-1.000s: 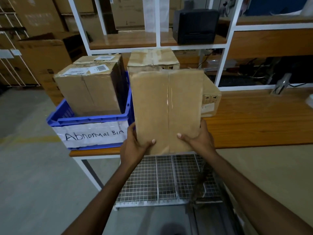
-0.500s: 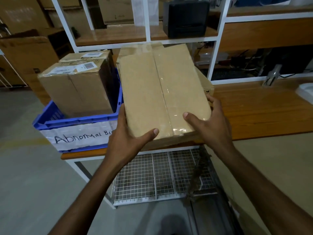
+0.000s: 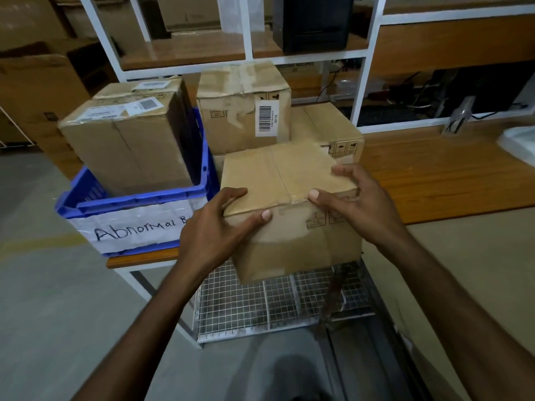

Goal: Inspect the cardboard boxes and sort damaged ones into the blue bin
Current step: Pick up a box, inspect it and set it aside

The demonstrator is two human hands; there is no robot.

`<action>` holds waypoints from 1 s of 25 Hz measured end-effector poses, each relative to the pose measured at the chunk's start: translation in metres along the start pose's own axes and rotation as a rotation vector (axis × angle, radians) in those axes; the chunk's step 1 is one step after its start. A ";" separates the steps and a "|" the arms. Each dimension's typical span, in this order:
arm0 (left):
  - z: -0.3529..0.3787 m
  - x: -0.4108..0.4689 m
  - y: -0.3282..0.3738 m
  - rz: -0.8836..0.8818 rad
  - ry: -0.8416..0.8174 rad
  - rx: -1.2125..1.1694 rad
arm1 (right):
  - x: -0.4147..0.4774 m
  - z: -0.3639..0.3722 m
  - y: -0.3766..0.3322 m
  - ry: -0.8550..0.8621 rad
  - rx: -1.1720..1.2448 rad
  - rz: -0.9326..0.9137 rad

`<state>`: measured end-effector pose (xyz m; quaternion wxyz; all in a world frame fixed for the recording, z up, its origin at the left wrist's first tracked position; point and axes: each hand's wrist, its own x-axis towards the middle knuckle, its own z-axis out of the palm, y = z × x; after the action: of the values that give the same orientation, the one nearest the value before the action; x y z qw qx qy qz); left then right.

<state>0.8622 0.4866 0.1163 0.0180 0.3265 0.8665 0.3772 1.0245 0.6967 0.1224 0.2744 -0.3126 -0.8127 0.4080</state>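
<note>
Tipped level since the earlier frame, the cardboard box point(image 3: 285, 175) is gripped at its near top edge by curled left hand point(image 3: 214, 230) and right hand point(image 3: 359, 204); the blue bin point(image 3: 136, 198) lies immediately left, nearest the left hand.

Held cardboard box point(image 3: 289, 204), plain brown, clear tape along its top seam, slightly tilted, in the air just in front of a barcode-labelled box point(image 3: 243, 111) and a lower box point(image 3: 327, 131) beside it, blue bin point(image 3: 139, 198) at left, marked "Abnormal", containing two labelled boxes point(image 3: 127, 149)
</note>
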 end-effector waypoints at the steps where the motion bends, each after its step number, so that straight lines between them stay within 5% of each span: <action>1: 0.000 0.002 -0.002 -0.004 0.016 0.002 | -0.002 0.003 0.000 0.016 -0.015 0.008; 13: -0.007 0.068 0.019 0.037 0.157 -0.124 | 0.046 0.018 -0.022 0.329 0.099 0.092; 15: -0.002 0.078 0.020 -0.006 0.194 -0.142 | 0.063 0.017 -0.022 0.274 0.091 0.077; 18: -0.001 0.085 0.010 -0.041 0.018 -0.246 | 0.074 0.011 -0.015 0.075 0.163 0.115; 22: 0.008 0.085 0.012 -0.021 0.033 -0.262 | 0.079 0.011 -0.014 0.163 0.074 0.080; 25: 0.009 0.084 0.015 -0.018 -0.098 -0.268 | 0.082 -0.009 -0.007 -0.096 0.186 0.119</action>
<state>0.8069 0.5483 0.1380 0.1070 0.3312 0.8094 0.4730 0.9749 0.7580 0.1483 0.2383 -0.3136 -0.7635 0.5118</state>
